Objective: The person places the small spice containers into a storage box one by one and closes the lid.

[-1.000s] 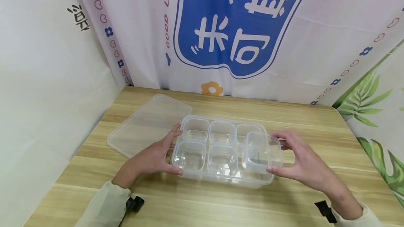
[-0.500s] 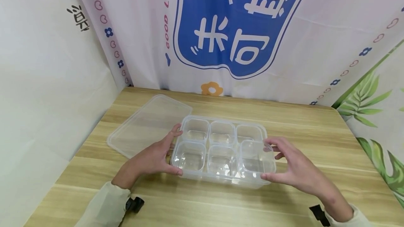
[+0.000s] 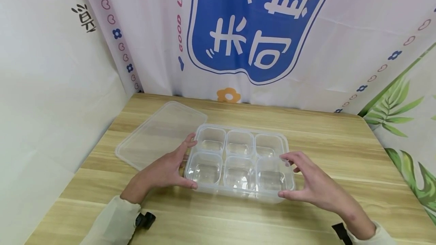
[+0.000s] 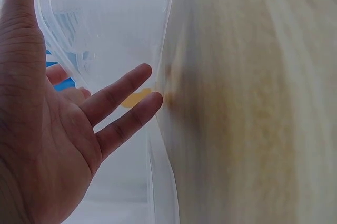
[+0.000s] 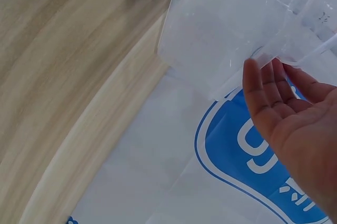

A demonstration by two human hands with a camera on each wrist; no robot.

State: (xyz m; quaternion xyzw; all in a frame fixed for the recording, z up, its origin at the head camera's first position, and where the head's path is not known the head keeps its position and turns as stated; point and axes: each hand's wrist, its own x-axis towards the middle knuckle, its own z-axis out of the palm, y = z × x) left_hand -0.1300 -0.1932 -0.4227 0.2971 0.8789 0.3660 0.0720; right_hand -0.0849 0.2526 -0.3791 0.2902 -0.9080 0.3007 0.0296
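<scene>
A clear plastic storage box (image 3: 238,193) rests on the wooden table, fitted with several small clear cups. My left hand (image 3: 167,169) spans its left end, thumb at the near corner and fingertips at the far side. In the left wrist view, two fingers of the left hand (image 4: 79,124) stick out straight beside the box wall. At the right end, my right hand (image 3: 315,182) holds a small clear cup (image 3: 272,175) by its rim between thumb and fingers. That cup sits in the near right place of the box. The right wrist view shows curled fingertips (image 5: 251,74) at the rim.
A flat translucent lid (image 3: 160,135) lies on the table (image 3: 327,131) behind the left hand, partly behind the box. A printed cloth (image 3: 160,48) hangs along the table's back edge. More cloth covers the left and right sides.
My right hand has moved left and down with the small cup, from tilted above the box into the near right place. The left hand has stayed at the left end.
</scene>
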